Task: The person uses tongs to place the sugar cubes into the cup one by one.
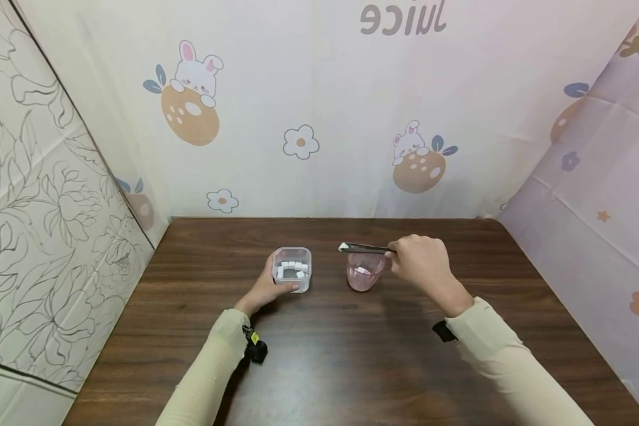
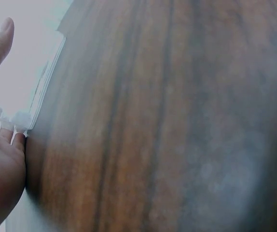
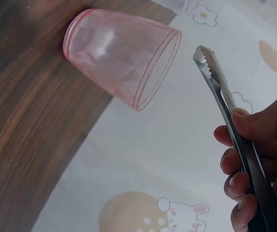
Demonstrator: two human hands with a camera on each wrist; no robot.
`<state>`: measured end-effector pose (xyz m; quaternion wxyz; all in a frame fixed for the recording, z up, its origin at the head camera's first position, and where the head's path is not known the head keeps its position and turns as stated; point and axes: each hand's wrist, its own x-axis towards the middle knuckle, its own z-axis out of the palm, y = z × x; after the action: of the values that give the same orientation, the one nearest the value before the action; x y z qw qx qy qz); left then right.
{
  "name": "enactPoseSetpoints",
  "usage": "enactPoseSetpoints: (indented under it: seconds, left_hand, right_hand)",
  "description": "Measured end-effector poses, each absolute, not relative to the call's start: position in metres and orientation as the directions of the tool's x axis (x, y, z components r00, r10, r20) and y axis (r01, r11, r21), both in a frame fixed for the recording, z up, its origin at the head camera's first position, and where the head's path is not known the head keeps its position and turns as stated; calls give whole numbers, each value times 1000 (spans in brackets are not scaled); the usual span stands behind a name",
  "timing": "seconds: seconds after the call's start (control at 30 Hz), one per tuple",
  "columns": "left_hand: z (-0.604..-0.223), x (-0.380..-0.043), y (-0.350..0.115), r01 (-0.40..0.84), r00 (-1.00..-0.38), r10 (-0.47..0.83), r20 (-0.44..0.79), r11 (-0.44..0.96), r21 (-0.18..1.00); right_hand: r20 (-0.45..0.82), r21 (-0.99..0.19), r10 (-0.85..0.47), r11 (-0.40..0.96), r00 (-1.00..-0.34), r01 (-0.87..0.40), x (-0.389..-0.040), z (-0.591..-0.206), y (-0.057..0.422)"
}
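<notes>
Holding tongs point(image 1: 368, 248) in curled right hand point(image 1: 419, 258), with long axis nearly level, pointed leftward above the cup point(image 1: 363, 281); clasping box point(image 1: 305, 281) in wide-spread left hand point(image 1: 266, 289).

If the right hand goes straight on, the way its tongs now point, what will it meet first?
Possibly the tub, at its far rim; but depth is unclear, and the tongs might pass over or beyond it.

Pink cup point(image 3: 119, 58), white cubes point(image 1: 291, 265), silver-grey tongs point(image 3: 258, 186), brown wood-grained table point(image 1: 319, 367), white rabbit-patterned backdrop point(image 1: 277, 71)
</notes>
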<state>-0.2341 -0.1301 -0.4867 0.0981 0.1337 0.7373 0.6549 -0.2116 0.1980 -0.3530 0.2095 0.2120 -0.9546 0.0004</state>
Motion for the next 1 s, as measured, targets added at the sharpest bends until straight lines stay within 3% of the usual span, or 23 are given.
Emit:
enactPoseSetpoints:
  seconds: [1.0]
  left_hand:
    - [-488,-234,-128,88,-946,319,56,87,992]
  right_hand:
    - [353,105,-392,919,-850,-380,-198,-367,233]
